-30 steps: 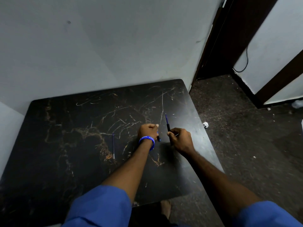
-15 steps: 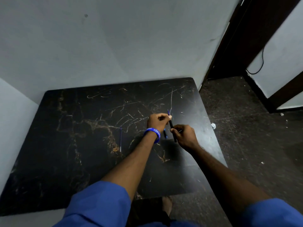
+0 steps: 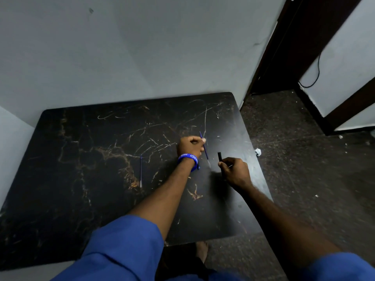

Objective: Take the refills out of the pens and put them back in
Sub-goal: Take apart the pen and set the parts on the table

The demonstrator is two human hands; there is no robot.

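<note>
My left hand (image 3: 190,146), with a blue wristband, pinches a thin blue refill (image 3: 205,150) that slants down and to the right, free of the pen. My right hand (image 3: 235,171) is closed around a black pen barrel (image 3: 219,156) whose open end sticks up above my fingers. Refill and barrel are apart by a short gap. A second blue refill (image 3: 141,171) with a silver tip lies flat on the black marbled table (image 3: 91,159), well to the left of my left hand.
The table stands in a corner of pale walls. Its right edge drops to a dark speckled floor with a crumpled white scrap (image 3: 258,152). A dark door frame (image 3: 284,47) and a hanging cable (image 3: 313,78) are at the right.
The refill was inside the black barrel with both hands together; now my left hand has drawn it out and the hands have moved apart.
</note>
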